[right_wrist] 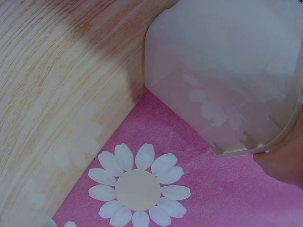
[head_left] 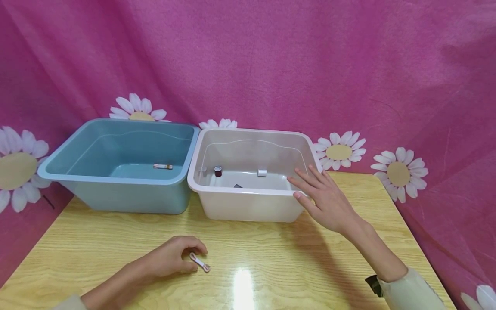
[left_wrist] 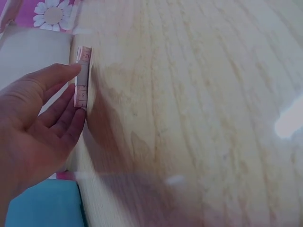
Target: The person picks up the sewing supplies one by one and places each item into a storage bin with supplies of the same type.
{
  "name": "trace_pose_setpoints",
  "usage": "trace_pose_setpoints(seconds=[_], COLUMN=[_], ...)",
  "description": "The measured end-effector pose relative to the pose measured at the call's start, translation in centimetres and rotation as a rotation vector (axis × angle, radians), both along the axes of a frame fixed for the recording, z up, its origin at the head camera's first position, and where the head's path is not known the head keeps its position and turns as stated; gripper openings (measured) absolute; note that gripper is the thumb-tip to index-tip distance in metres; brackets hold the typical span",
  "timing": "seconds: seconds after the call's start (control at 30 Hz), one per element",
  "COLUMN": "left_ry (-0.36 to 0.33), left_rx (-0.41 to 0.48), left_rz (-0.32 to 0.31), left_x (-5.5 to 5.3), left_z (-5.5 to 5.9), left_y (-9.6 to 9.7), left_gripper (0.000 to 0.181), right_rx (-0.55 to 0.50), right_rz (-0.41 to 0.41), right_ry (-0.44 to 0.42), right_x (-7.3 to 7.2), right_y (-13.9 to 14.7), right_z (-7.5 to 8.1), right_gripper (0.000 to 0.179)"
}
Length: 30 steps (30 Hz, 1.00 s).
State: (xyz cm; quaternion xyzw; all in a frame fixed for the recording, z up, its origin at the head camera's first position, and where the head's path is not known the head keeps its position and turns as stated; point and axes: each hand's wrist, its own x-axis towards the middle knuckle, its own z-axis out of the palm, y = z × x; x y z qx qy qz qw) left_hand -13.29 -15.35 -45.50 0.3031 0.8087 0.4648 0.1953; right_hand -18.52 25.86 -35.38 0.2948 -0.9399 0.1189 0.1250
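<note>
A folded measuring tape (head_left: 199,262) with a white band round its middle lies on the wooden table. My left hand (head_left: 170,257) is beside it, thumb and fingers curved apart with the tape between them. In the left wrist view, the thumb tip is right at the banded tape (left_wrist: 82,78) and other fingertips are near its lower end. My right hand (head_left: 329,200) is spread with straight fingers over the right end of the white bin (head_left: 248,206). In the right wrist view, part of this hand (right_wrist: 284,161) shows against the bin's rim (right_wrist: 236,152).
Inside the white bin are a dark red thread spool (head_left: 218,171), a white spool-like piece (head_left: 261,173) and a small grey item (head_left: 238,186). Left of it stands a blue bin (head_left: 135,193) holding a small banded bundle (head_left: 162,166). A pink flowered cloth (head_left: 271,64) hangs behind the table.
</note>
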Motion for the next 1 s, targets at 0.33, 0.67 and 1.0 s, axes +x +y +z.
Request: trace_pose_setpoints(seconds=[0.33,0.67,1.0], left_ry=[0.072,0.106,0.109], left_rx=[-0.001,0.001,-0.017], left_rz=[-0.017,-0.014,0.002], left_x=[0.26,0.35,0.43], left_z=[-0.43,-0.89,-0.56], left_y=[-0.18,-0.2,-0.2], left_gripper=[0.023,0.018,0.02], right_rx=[-0.003,-0.003,-0.008], right_rz=[-0.006,0.0,0.005], right_ry=[-0.013,0.001,0.003], right_x=[0.03,0.03,-0.01], right_y=[-0.04,-0.05,-0.06], right_z=[0.08,0.05,0.06], right_gripper=[0.047,0.046,0.046])
